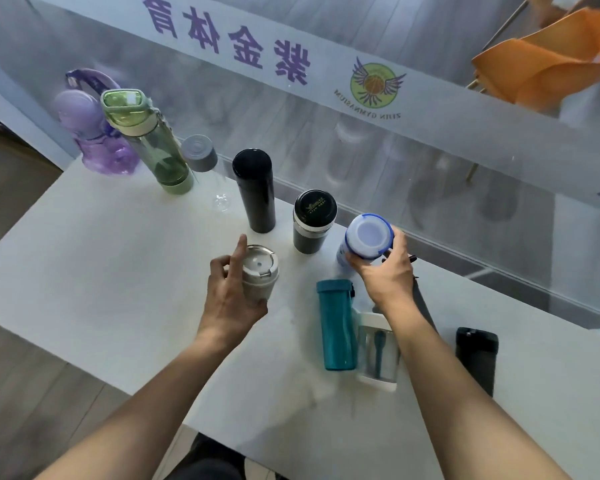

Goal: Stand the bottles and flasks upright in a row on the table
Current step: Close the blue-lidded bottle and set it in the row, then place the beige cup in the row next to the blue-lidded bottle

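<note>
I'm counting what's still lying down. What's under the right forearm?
Under the right forearm lie a clear bottle, white-ended with a dark stick inside, and a grey flask; the arm covers most of the flask.

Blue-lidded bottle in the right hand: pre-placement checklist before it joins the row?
1. Right hand grip on blue-lidded bottle: ok, fingers wrap it below the lid.
2. Bottle upright: ok, lid faces up; whether its base touches the table cannot tell.
3. Slot at the row's end beside the dark grey flask: ok, bottle sits next in line.
4. Left hand clear of the row: ok, it holds the beige cup nearer the person.
5. All bottles standing: not ok, teal bottle and clear bottle lie flat.
</note>
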The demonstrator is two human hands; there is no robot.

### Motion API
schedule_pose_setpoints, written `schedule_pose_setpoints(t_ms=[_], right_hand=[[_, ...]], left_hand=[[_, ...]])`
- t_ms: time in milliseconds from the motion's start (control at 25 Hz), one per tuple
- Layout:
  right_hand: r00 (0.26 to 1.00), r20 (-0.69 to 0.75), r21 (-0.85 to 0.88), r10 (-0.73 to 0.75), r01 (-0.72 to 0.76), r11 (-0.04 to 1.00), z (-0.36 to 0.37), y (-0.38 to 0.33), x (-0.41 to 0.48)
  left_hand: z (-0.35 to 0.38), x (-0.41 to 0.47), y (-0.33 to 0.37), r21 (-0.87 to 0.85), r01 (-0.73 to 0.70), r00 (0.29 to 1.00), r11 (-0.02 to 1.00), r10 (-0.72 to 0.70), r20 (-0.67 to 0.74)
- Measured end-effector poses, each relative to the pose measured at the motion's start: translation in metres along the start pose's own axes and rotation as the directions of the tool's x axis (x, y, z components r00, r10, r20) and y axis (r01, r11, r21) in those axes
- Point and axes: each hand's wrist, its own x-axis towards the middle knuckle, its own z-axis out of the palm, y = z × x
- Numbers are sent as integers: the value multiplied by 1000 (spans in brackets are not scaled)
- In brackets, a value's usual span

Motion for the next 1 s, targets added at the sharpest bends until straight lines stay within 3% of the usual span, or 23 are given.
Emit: schedule_pose_setpoints(t_ms=[360, 560, 640, 760, 1000], right_hand=[[993, 117, -72, -13, 22, 997, -8, 22, 5], [1000, 1, -482, -23, 21, 876, -49, 73, -12], [998, -11, -601, 67, -60, 797, -63, 94, -20], [966, 36, -645, 255, -172, 745, -74, 119, -25], [945, 4, -666, 328, -242, 706, -81, 133, -48]], left_hand=[[35, -28, 24, 33, -95, 995, 995, 96, -13], [41, -36, 30, -4, -137, 989, 991, 137, -55], [42, -41, 35, -9, -169, 983, 986, 168, -70], [44, -50, 42, 4, -167, 981, 986, 167, -97], [47, -62, 44, 47, -124, 986, 991, 128, -109]])
